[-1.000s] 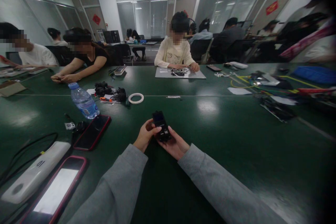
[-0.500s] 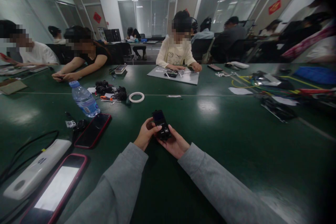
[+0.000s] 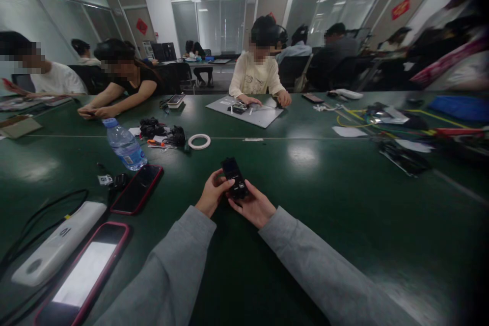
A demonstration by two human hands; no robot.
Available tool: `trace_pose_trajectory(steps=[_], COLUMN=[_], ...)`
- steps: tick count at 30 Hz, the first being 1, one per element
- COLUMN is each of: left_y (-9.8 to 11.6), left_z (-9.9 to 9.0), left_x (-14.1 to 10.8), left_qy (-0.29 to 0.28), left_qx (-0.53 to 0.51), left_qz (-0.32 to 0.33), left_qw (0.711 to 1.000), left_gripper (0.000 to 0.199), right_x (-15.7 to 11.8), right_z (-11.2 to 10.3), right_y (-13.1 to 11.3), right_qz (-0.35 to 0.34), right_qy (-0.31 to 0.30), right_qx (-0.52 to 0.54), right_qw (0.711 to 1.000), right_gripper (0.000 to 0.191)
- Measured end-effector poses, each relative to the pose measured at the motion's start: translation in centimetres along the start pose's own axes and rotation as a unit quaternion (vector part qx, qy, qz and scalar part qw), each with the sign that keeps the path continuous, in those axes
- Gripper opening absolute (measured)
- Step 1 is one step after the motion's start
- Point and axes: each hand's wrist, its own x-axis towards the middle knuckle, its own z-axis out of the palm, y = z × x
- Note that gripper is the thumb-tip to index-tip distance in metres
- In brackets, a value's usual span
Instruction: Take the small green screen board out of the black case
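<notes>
So there's this small black rectangular handheld device with a dark screen (image 3: 236,181), held up over the dark green glossy tabletop (image 3: 305,204), right between both hands. The left hand (image 3: 211,194) has its fingers closed round the left edge, thumb across the front near the controls; the right hand (image 3: 256,206) supports the lower right side, fingers curled under it. I'd guess it's light and stiff, a hard shell that won't squash, maybe a bit slick if it's smooth plastic. The screen is probably the fragile bit, so I'd grip it by the long side edges low down and keep pressure off the glass. Can't tell what the back is like, it's hidden.
</notes>
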Motion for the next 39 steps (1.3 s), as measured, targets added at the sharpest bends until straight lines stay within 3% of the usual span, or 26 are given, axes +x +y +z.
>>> trace_pose_trajectory(steps=[5, 7, 9, 12, 14, 15, 17, 21, 24, 27, 29, 31, 33, 35, 37, 39], left_y=[-0.1, -0.1, 0.0, 0.2, 0.2, 0.3, 0.3, 0.4, 0.6, 0.8, 0.8, 0.8, 0.7, 0.7, 0.7, 0.6], left_z=[0.1, 0.1, 0.1, 0.1, 0.1, 0.1, 0.1, 0.1, 0.0, 0.0, 0.1, 0.1, 0.2, 0.2, 0.1, 0.0], left_x=[0.3, 0.3, 0.2, -0.1, -0.2, -0.2, -0.2, 0.0, 0.0, 0.0, 0.0, 0.0, -0.1, -0.1, -0.1, -0.1], left_qy=[-0.006, -0.023, -0.044, -0.073, -0.087, -0.088, -0.073, 0.008, 0.040, 0.053, 0.055, 0.033, 0.008, -0.001, -0.004, -0.010], left_qx=[-0.009, -0.019, -0.033, -0.044, -0.050, -0.053, -0.060, -0.060, -0.073, -0.079, -0.071, -0.065, -0.061, -0.058, -0.056, -0.056], left_qz=[0.002, -0.001, -0.021, -0.046, -0.046, -0.046, -0.048, -0.061, -0.060, -0.057, -0.060, -0.057, -0.045, -0.031, -0.024, -0.020], left_qw=[1.000, 1.000, 0.998, 0.995, 0.994, 0.994, 0.994, 0.996, 0.995, 0.994, 0.994, 0.996, 0.997, 0.998, 0.998, 0.998], left_gripper=[0.055, 0.053, 0.055, 0.053, 0.046, 0.042, 0.037, 0.032, 0.028, 0.028, 0.032, 0.036, 0.039, 0.040, 0.042, 0.043], right_x=[0.2, 0.4, 0.7, 0.9, 0.8, 0.7, 0.5, 0.1, -0.1, -0.1, 0.1, 0.6, 1.0, 1.3, 1.5, 1.5], right_z=[0.2, 0.0, -0.3, -0.7, -0.8, -0.7, -0.5, 0.0, 0.3, 0.4, 0.1, -0.4, -0.9, -1.3, -1.5, -1.5], right_y=[-0.5, -0.7, -0.8, -0.5, 0.0, 0.2, 0.7, 1.3, 1.3, 1.4, 1.4, 1.4, 1.3, 1.2, 1.1, 1.0], right_qz=[-0.090, -0.176, -0.301, -0.452, -0.472, -0.467, -0.452, -0.437, -0.443, -0.459, -0.459, -0.437, -0.386, -0.334, -0.309, -0.306], right_qy=[0.032, 0.060, 0.109, 0.172, 0.174, 0.166, 0.149, 0.099, 0.053, 0.012, 0.016, 0.041, 0.050, 0.037, 0.024, 0.021], right_qx=[-0.101, -0.212, -0.357, -0.562, -0.654, -0.686, -0.726, -0.763, -0.766, -0.738, -0.697, -0.640, -0.583, -0.533, -0.494, -0.477], right_qw=[0.990, 0.959, 0.878, 0.671, 0.565, 0.533, 0.496, 0.465, 0.462, 0.495, 0.551, 0.631, 0.713, 0.776, 0.812, 0.824], right_gripper=[0.043, 0.047, 0.049, 0.043, 0.040, 0.041, 0.048, 0.055, 0.058, 0.065, 0.062, 0.058, 0.057, 0.060, 0.064, 0.067])
